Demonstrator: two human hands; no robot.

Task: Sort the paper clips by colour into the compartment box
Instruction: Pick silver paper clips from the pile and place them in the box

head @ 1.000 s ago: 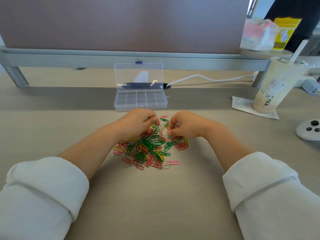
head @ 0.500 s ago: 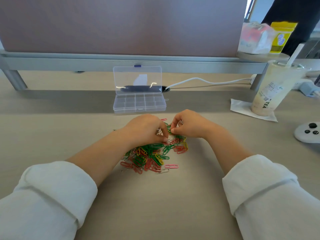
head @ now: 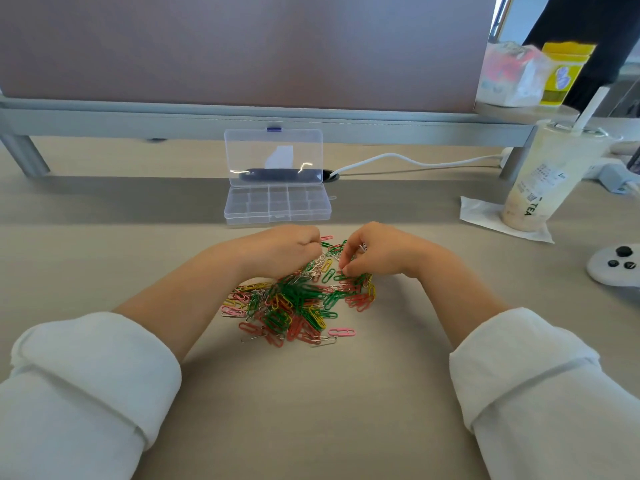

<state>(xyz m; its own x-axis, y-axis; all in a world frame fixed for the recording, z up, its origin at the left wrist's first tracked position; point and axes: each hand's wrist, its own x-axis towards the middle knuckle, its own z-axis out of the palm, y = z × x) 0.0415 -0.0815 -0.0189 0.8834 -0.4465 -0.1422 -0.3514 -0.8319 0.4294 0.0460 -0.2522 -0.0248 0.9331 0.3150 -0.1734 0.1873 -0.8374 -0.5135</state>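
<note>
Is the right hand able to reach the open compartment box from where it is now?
Probably yes. The compartment box lies open just beyond the right hand, with bare table between them.

A beige desk (head: 311, 410) runs back to a brown panel (head: 242, 46) on a grey rail (head: 138, 121), and a white cable (head: 415, 162) snakes along the far side toward the right. At the right a milky tea cup (head: 543, 181) with a straw (head: 594, 105) stands on a white napkin (head: 481, 211), with a white controller (head: 613, 268) nearer, at the right edge. Beyond the cup, a plastic bag (head: 509, 74) and a yellow packet (head: 562, 74) sit side by side on a round shelf (head: 526, 110).
</note>
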